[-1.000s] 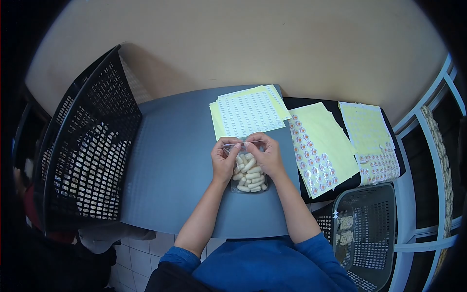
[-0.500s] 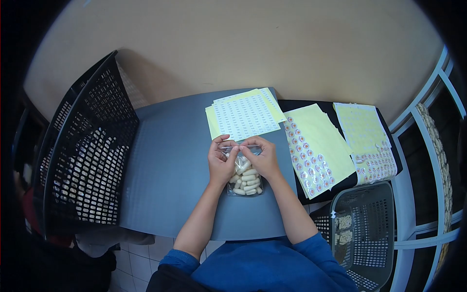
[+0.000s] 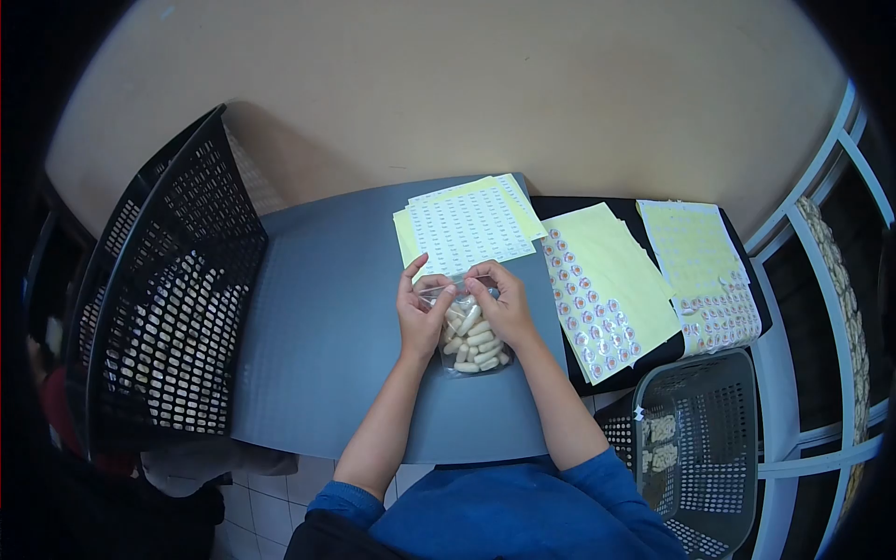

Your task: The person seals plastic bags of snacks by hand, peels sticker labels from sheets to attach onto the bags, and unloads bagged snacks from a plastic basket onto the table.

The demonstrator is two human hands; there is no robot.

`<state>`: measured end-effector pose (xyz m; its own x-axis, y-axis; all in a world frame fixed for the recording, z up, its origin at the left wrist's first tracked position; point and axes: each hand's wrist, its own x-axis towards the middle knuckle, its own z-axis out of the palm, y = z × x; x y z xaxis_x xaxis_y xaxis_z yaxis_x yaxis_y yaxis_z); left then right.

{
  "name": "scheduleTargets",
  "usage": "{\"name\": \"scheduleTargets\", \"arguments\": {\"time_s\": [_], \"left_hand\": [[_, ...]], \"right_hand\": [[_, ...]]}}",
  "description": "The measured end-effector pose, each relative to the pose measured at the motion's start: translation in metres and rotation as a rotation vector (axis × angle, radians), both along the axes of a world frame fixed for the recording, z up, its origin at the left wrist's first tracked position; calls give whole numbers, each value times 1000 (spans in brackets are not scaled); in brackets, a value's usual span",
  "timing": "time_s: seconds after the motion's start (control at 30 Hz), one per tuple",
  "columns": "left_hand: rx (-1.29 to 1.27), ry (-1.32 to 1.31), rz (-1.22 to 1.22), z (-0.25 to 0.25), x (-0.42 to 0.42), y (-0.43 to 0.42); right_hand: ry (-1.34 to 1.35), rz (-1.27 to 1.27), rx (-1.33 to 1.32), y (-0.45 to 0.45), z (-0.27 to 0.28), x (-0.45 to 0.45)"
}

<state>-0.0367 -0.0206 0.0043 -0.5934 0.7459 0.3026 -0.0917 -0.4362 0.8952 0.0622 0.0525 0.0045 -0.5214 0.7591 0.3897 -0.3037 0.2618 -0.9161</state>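
A clear plastic bag (image 3: 475,344) of pale, oblong capsules hangs between my hands over the grey table (image 3: 317,327). My left hand (image 3: 426,306) pinches the top left of the bag between thumb and a bent finger, with one finger raised. On the other side my right hand (image 3: 500,303) grips the bag's upper right edge between thumb and fingers. Just beyond my fingertips lie label sheets (image 3: 471,224) with rows of small print on yellow backing.
A tall black perforated basket (image 3: 177,280) with many pale items stands at left. Sticker sheets (image 3: 607,289) with round labels lie on a black surface at right, beside another stack (image 3: 700,252). Below them, a dark basket (image 3: 705,448) holds filled bags (image 3: 661,441).
My hands have moved slightly apart at the bag's top. The bag has shifted a little, and the capsules inside have rearranged.
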Motion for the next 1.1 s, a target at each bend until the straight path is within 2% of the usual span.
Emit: {"name": "scheduleTargets", "arguments": {"time_s": [0.1,0.23,0.3,0.63,0.73,0.8,0.93,1.0,1.03,1.1], "left_hand": [[-50,49,2,1,2,1],[-59,45,18,-1,-2,0],[-50,66,49,0,-2,-1],[-31,108,73,0,-3,-1],[-35,135,104,-3,-4,0],[-31,127,78,-2,-3,0],[-4,5,27,-5,-5,2],[25,-81,41,-10,-10,4],[25,-81,42,-12,-10,4],[6,12,59,-12,-10,5]], "right_hand": [[-53,-30,103,-3,5,1],[-35,-38,104,-5,6,-1],[48,-67,18,-2,1,-4],[49,-9,-59,-1,1,-2],[90,-23,-18,3,-1,1],[-24,-135,148,4,4,3],[-24,-207,156,6,-2,3],[19,-115,-76,10,-4,6],[19,-115,-75,11,-5,7],[-120,-393,258,6,7,8]]}}
